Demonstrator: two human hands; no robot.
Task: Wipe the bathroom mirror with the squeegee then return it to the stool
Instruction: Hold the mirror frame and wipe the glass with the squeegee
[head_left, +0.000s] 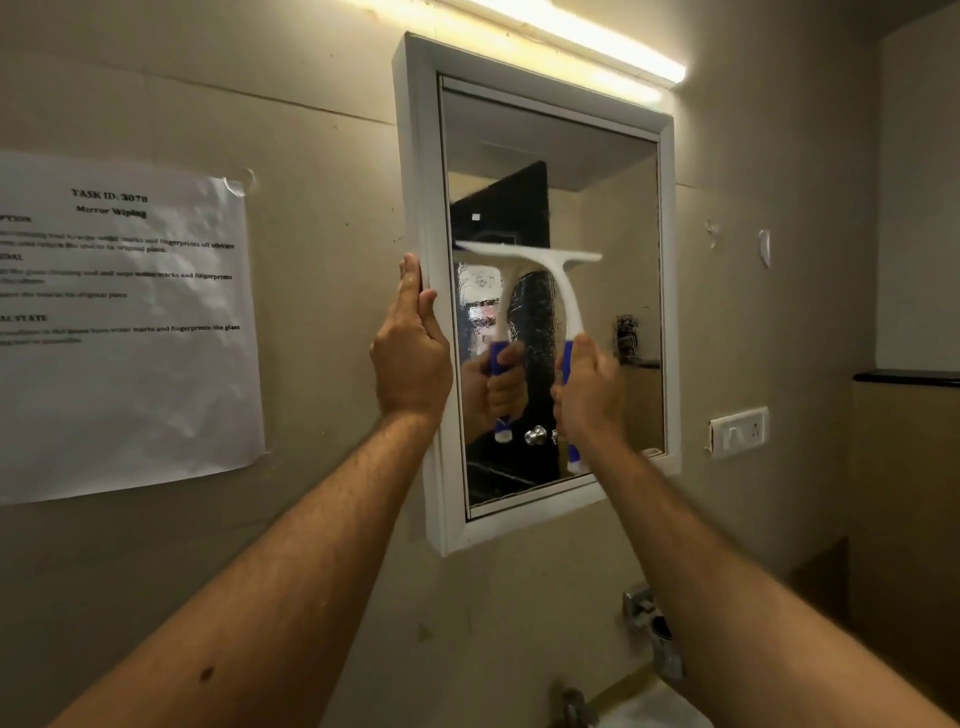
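A white-framed mirror hangs on the beige wall. My right hand grips the blue handle of a white squeegee, whose blade lies flat against the glass about halfway up, on the left part of the mirror. Water droplets cover the glass below the blade. My left hand holds the mirror's left frame edge, fingers straight along the side and thumb on the front. The stool is out of view.
A printed task sheet is taped to the wall on the left. A tube light glows above the mirror. A switch plate sits to the right. Below are a tap and a white basin.
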